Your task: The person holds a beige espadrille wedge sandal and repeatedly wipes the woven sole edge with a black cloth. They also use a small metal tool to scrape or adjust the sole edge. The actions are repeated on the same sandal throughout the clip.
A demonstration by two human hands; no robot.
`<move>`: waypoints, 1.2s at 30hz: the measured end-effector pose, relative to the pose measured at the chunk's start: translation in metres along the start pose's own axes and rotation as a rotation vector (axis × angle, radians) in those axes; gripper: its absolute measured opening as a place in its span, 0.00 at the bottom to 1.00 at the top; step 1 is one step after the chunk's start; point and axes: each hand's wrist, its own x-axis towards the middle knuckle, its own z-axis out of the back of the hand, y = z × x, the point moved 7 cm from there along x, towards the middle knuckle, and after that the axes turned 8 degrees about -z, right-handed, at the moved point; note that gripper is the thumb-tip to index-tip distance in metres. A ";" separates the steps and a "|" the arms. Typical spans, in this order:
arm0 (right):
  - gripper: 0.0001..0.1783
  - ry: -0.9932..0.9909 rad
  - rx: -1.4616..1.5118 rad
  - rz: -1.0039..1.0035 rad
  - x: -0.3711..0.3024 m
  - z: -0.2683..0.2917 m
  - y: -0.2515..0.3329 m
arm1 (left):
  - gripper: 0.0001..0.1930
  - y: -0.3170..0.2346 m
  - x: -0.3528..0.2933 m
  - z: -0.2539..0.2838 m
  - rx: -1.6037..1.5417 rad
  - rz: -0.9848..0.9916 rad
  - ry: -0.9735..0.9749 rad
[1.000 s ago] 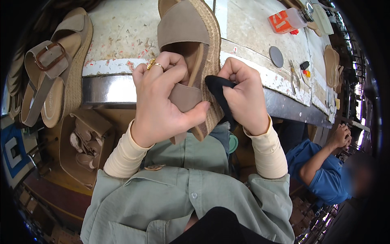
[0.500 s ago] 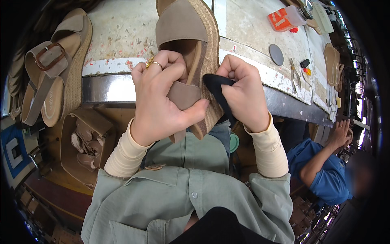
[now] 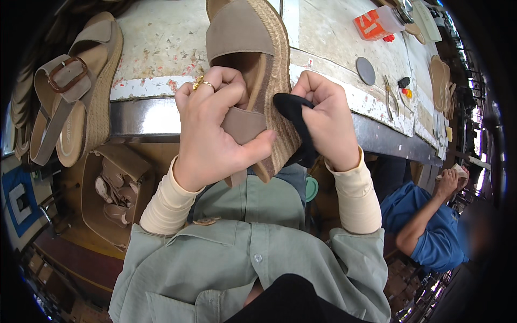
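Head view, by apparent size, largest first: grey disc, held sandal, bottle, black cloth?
1. Held sandal
2. Bottle and black cloth: too close to rank; the right hand partly covers the cloth
3. Grey disc

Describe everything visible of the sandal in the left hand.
The wedge sandal has a taupe, suede-like front band, a matching rear strap, a tan insole and a braided, rope-like wedge. Its toe, cut off by the frame, points away over the bench. The left hand grips it, fingers inside; black cloth in the right hand overlaps its side.
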 end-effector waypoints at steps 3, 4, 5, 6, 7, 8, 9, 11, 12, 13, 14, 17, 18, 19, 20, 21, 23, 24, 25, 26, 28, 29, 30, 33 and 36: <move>0.08 -0.032 -0.108 0.070 -0.004 -0.004 0.006 | 0.26 0.002 -0.002 -0.002 -0.016 -0.005 -0.017; 0.08 -0.039 -0.147 0.085 -0.003 -0.004 0.008 | 0.27 0.002 -0.001 -0.001 -0.024 -0.015 -0.035; 0.08 -0.045 -0.187 0.101 -0.003 -0.004 0.009 | 0.27 0.001 -0.001 -0.001 -0.016 -0.017 -0.038; 0.08 -0.002 -0.088 0.051 -0.002 -0.003 0.005 | 0.27 0.000 -0.002 -0.001 -0.008 -0.020 -0.042; 0.08 0.044 0.011 0.005 -0.001 -0.001 0.001 | 0.27 -0.001 -0.002 0.000 0.003 -0.023 -0.048; 0.08 0.089 0.109 -0.040 -0.001 -0.001 -0.002 | 0.25 -0.001 -0.001 0.001 -0.012 -0.028 -0.089; 0.08 0.101 0.130 -0.041 -0.001 0.000 -0.001 | 0.24 0.000 0.001 0.001 -0.027 -0.033 -0.129; 0.08 0.126 0.176 -0.054 -0.001 0.000 -0.001 | 0.22 0.002 0.000 0.000 -0.035 -0.030 -0.154; 0.07 0.145 0.138 -0.090 -0.002 0.000 -0.002 | 0.22 0.002 0.000 0.000 -0.027 -0.027 -0.143; 0.07 0.137 0.087 -0.051 -0.003 0.000 0.000 | 0.22 0.002 0.001 0.000 -0.020 -0.027 -0.130; 0.07 0.129 0.036 -0.012 -0.004 -0.001 0.002 | 0.22 0.001 0.002 0.000 -0.003 -0.024 -0.109; 0.07 0.087 -0.061 -0.001 -0.004 -0.004 0.006 | 0.22 -0.001 0.003 0.001 0.032 -0.022 -0.085; 0.06 0.070 -0.084 -0.015 -0.004 -0.004 0.006 | 0.22 -0.002 0.003 0.001 0.033 -0.027 -0.101; 0.06 0.046 -0.093 -0.014 -0.004 -0.004 0.006 | 0.22 -0.003 0.002 0.001 0.033 -0.033 -0.115; 0.06 0.023 -0.102 -0.012 -0.004 -0.004 0.006 | 0.22 -0.002 0.002 0.001 0.021 -0.029 -0.119; 0.07 0.000 -0.112 -0.010 -0.004 -0.003 0.006 | 0.22 -0.001 0.002 0.000 0.009 -0.026 -0.123; 0.07 0.049 -0.140 0.066 -0.006 -0.004 0.009 | 0.22 0.000 0.002 0.000 -0.002 -0.025 -0.122; 0.07 0.074 -0.154 0.104 -0.007 -0.005 0.011 | 0.22 0.000 0.002 0.001 -0.001 -0.026 -0.116; 0.07 0.058 -0.130 0.067 -0.007 -0.004 0.010 | 0.22 0.000 0.002 0.000 0.001 -0.028 -0.110; 0.07 0.042 -0.106 0.030 -0.006 -0.004 0.009 | 0.22 -0.001 0.002 0.001 0.010 -0.032 -0.112; 0.07 0.015 -0.085 -0.007 -0.006 -0.003 0.007 | 0.23 -0.001 0.003 0.001 0.025 -0.041 -0.118; 0.07 0.004 -0.088 -0.007 -0.006 -0.003 0.006 | 0.23 -0.001 0.003 0.000 0.020 -0.037 -0.116; 0.07 -0.007 -0.091 -0.008 -0.006 -0.002 0.006 | 0.23 0.000 0.002 0.000 0.016 -0.032 -0.113; 0.07 0.069 -0.198 0.122 -0.008 -0.006 0.013 | 0.22 -0.001 0.003 0.001 0.016 -0.033 -0.114; 0.08 0.007 -0.089 0.027 -0.003 -0.002 0.001 | 0.22 0.000 0.003 0.001 0.018 -0.033 -0.124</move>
